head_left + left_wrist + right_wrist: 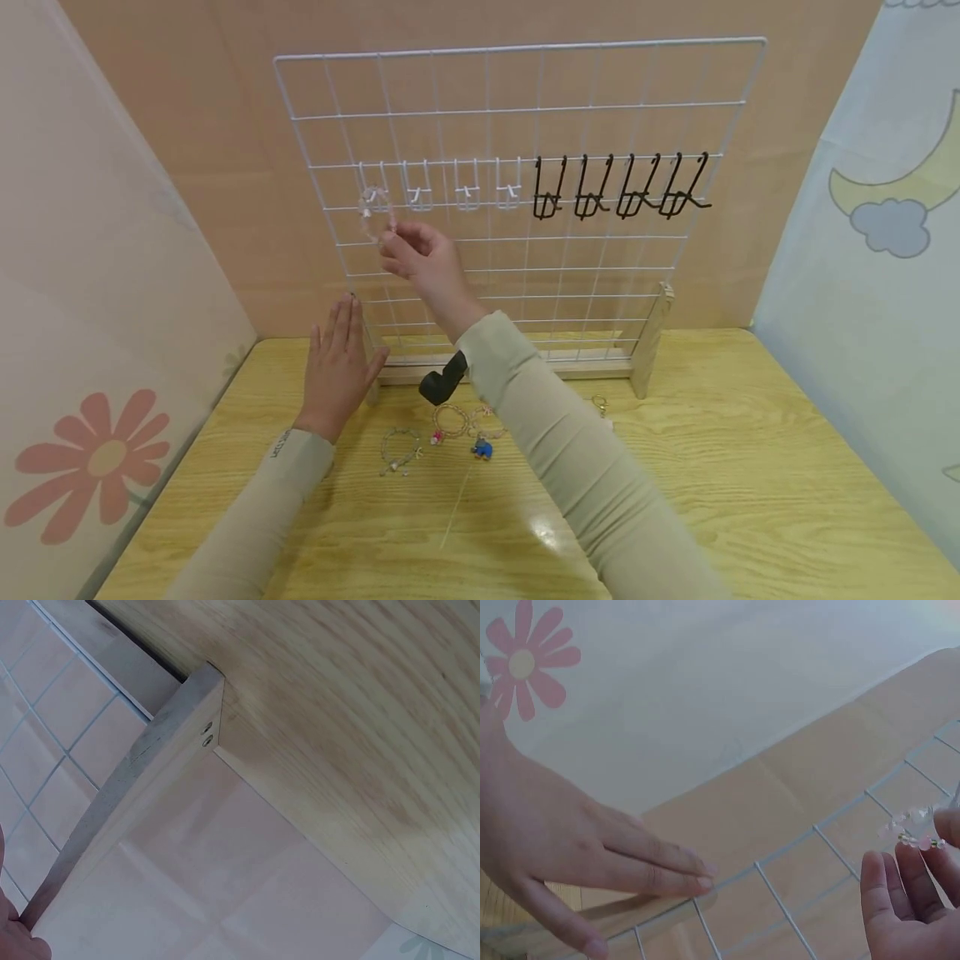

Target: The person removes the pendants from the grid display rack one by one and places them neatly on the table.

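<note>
My right hand (pixel 429 265) pinches a bracelet of pale pink beads (pixel 365 215) between thumb and fingertips. The bracelet overlaps the leftmost white hook (pixel 362 177) on the wire grid rack. Close up in the right wrist view, pink and clear beads (pixel 925 843) show at the fingertips. My left hand (pixel 335 367) rests with fingers straight against the rack's left wooden post (pixel 142 765), thumb spread to the side. Along the same wire hang several more white hooks (pixel 467 195), with several black hooks (pixel 591 200) to their right.
On the wooden table (pixel 750 467) in front of the rack lie a grey beaded bracelet (pixel 384 450), a gold-toned bracelet (pixel 451 407), a pink bracelet (pixel 491 434) and a blue charm (pixel 482 449). A gold clasp (pixel 600 402) lies beyond my right sleeve. Printed sheets form side walls.
</note>
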Demonstrator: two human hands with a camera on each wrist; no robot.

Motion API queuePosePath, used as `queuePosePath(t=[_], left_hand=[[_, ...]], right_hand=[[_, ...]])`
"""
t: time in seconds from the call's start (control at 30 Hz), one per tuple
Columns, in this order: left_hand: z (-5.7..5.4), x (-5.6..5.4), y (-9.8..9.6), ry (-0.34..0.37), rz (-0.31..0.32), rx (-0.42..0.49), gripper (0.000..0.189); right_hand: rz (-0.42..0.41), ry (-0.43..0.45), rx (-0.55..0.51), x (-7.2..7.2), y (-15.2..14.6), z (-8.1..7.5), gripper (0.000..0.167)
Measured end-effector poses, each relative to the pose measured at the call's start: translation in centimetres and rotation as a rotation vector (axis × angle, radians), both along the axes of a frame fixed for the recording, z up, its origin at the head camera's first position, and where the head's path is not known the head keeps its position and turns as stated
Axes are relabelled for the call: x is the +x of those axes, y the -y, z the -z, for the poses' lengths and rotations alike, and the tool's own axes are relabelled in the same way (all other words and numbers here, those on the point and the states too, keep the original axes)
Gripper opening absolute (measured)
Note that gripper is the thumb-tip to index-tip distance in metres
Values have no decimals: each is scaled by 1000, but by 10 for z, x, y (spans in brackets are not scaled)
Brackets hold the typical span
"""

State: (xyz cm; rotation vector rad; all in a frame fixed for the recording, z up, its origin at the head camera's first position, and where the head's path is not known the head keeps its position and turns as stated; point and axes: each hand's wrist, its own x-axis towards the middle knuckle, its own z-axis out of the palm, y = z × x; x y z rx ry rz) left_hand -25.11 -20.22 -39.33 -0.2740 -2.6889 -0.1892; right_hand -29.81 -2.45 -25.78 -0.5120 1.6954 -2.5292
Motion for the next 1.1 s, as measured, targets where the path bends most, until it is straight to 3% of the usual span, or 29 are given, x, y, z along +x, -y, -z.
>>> queuePosePath(t=[0.17,0.3,0.5,1.1], left_hand=[[-2,1,0,15,-5,9,90],[-3,2,0,26,-8,17,90],[-2,2,1,8,2,16,89],[0,1,2,-19,11,16,92]], right_hand=[[62,-7,-43,7,6,-2,17],[92,-6,-68,12,5,-4,20],[88,-23,-63,20,-1,-9,19],[44,-183,30,41,-13,-23,20]])
